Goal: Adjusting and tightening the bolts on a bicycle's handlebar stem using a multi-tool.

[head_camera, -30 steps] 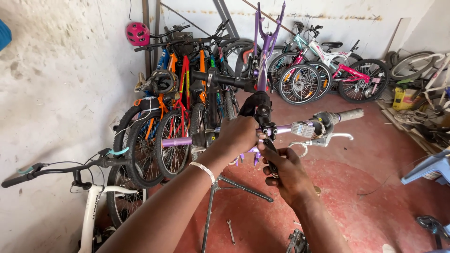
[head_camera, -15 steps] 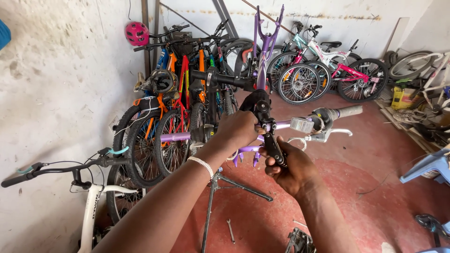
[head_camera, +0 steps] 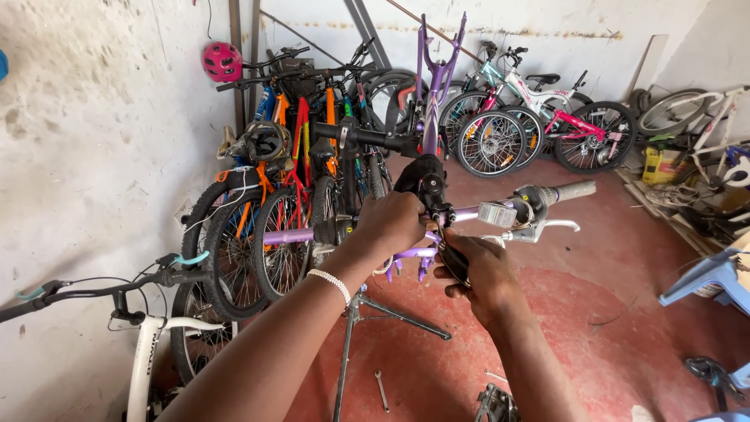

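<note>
A purple bike frame (head_camera: pixel 431 94) hangs upside down in a repair stand (head_camera: pixel 348 344). Its handlebar (head_camera: pixel 539 203) runs left to right, with a grey grip and silver brake lever at the right end. My left hand (head_camera: pixel 391 223) is closed around the bar next to the black stem (head_camera: pixel 426 184). My right hand (head_camera: pixel 480 270) sits just below the stem, gripping a dark tool handle (head_camera: pixel 453 262) that points up at the stem bolts. A white bead bracelet circles my left wrist.
Several bikes lean against the left wall, with a pink helmet (head_camera: pixel 223 61) above them. A white bike (head_camera: pixel 148 344) stands at front left. More bikes and wheels (head_camera: pixel 492 144) line the back wall. A wrench (head_camera: pixel 381 389) lies on the red floor. Blue plastic chair (head_camera: pixel 707 277) at right.
My right hand has risen and closed in under the stem with the tool. My left hand has kept its hold on the bar.
</note>
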